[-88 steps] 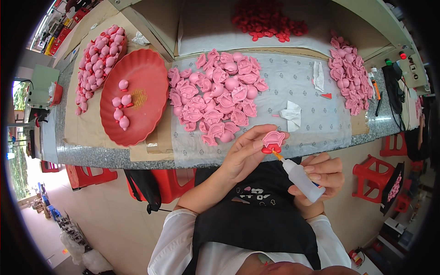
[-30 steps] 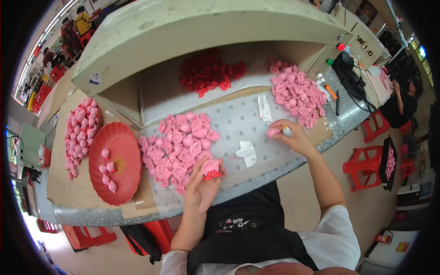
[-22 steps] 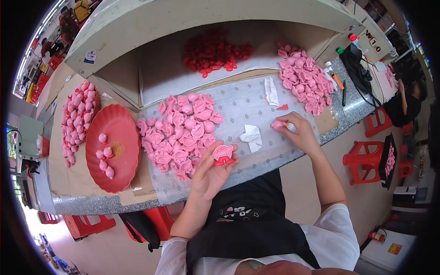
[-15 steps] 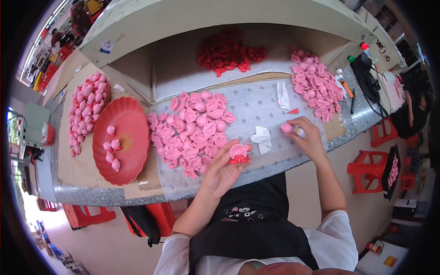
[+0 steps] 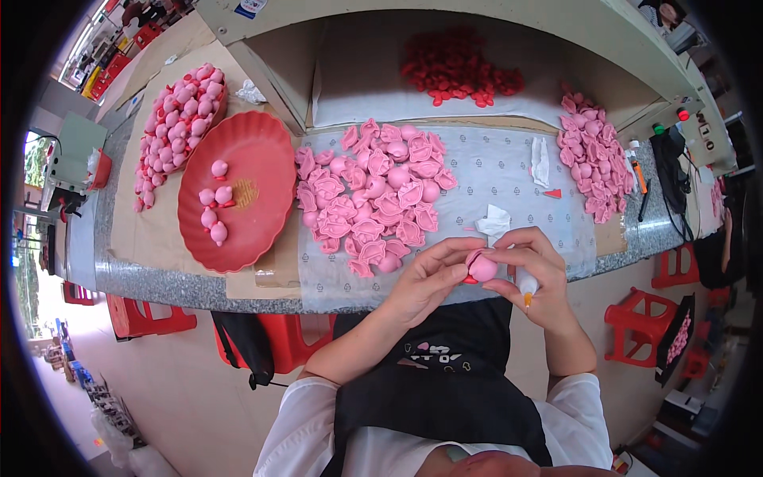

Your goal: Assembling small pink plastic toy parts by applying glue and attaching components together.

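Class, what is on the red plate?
The plate bears five pink pieces, some showing red, and a yellowish patch. Whatever is directly beneath the pieces is covered.

Head view: left fisheye of the worn pair; faces down and forward from above the apron (image 5: 445, 401). Left hand (image 5: 431, 280) and right hand (image 5: 542, 274) sit near, right of centre; bench (image 5: 183, 288) spreads beyond, edge bowing.

At our bench (image 5: 199, 294), we are keeping a plate (image 5: 266, 151) on the left, five pieces (image 5: 223, 193) lying on it and a pile (image 5: 183, 123) sitting just behind its left side. To its right, a sheet (image 5: 493, 167) is bearing one heap (image 5: 369, 195); tissues (image 5: 540, 163) are lying between that and the right-hand heap (image 5: 592, 155). Behind the sheet, small parts (image 5: 461, 67) are resting in the cabinet (image 5: 274, 71). We are holding a ball (image 5: 482, 268) before the nearer tissue (image 5: 494, 222).
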`<state>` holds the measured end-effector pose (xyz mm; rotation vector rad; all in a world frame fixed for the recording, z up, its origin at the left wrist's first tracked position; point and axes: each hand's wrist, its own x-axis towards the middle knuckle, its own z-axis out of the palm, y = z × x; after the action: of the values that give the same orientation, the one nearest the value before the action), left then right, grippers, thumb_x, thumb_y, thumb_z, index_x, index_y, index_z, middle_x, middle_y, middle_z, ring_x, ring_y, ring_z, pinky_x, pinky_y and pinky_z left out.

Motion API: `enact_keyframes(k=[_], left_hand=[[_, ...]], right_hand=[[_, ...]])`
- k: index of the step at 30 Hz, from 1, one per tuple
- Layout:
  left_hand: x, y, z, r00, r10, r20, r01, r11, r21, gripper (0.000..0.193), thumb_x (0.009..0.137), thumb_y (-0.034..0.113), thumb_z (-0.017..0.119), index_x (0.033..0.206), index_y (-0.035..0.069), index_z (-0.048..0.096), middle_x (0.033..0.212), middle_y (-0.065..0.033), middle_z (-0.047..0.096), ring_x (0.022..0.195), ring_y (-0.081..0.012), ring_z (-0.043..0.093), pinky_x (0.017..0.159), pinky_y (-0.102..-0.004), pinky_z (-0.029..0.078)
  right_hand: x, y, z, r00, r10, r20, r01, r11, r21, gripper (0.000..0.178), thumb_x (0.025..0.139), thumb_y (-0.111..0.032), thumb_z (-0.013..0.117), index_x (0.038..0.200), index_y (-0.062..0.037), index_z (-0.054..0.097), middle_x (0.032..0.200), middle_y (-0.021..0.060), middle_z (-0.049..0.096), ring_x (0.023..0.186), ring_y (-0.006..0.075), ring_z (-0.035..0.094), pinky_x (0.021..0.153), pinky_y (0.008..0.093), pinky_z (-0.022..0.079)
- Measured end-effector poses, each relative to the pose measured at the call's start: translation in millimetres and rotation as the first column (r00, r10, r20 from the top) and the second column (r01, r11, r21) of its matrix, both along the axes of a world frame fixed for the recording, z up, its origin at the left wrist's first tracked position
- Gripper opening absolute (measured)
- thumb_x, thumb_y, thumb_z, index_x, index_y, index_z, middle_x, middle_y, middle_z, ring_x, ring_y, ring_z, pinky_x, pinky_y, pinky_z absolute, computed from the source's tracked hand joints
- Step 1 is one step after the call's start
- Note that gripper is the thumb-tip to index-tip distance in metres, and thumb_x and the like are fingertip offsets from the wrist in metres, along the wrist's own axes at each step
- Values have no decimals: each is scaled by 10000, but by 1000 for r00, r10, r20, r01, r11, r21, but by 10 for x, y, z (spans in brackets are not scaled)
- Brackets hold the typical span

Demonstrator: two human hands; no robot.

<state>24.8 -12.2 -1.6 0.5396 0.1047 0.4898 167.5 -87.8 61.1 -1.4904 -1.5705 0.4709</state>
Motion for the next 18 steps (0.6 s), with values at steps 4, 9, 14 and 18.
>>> enact_keyframes(k=[4,9,14,18], left_hand=[[-31,18,-4,998,-28,-49,29,999,20,371,792,100,493,1142,32,390,1091,-75,464,1013,-144,437,838,-284,358],[-33,37,3,998,-37,-41,40,997,68,394,779,81,503,1148,32,376,1082,-95,468,1010,-160,445,834,-297,361],[-55,52,11,996,-37,-75,50,985,168,459,755,75,532,1168,33,336,1071,-111,470,995,-180,460,844,-306,365],[-79,33,76,997,-17,-70,31,979,203,492,741,68,548,1175,32,317,1059,-118,475,999,-184,457,856,-308,358]], right_hand=[[-26,3,8,1000,9,-16,-9,1000,-19,336,566,-80,713,878,-48,591,863,71,502,663,112,478,509,202,384],[-35,7,10,1000,23,-5,-23,1000,-18,347,567,-83,715,885,-43,582,869,77,499,660,107,476,507,197,381],[-54,13,109,996,4,-88,-14,993,-118,375,558,-75,712,904,-36,572,905,85,495,691,121,486,519,209,390],[25,60,137,991,127,-50,-134,975,-175,378,555,-74,709,904,-29,570,922,84,496,746,142,495,548,221,399]])
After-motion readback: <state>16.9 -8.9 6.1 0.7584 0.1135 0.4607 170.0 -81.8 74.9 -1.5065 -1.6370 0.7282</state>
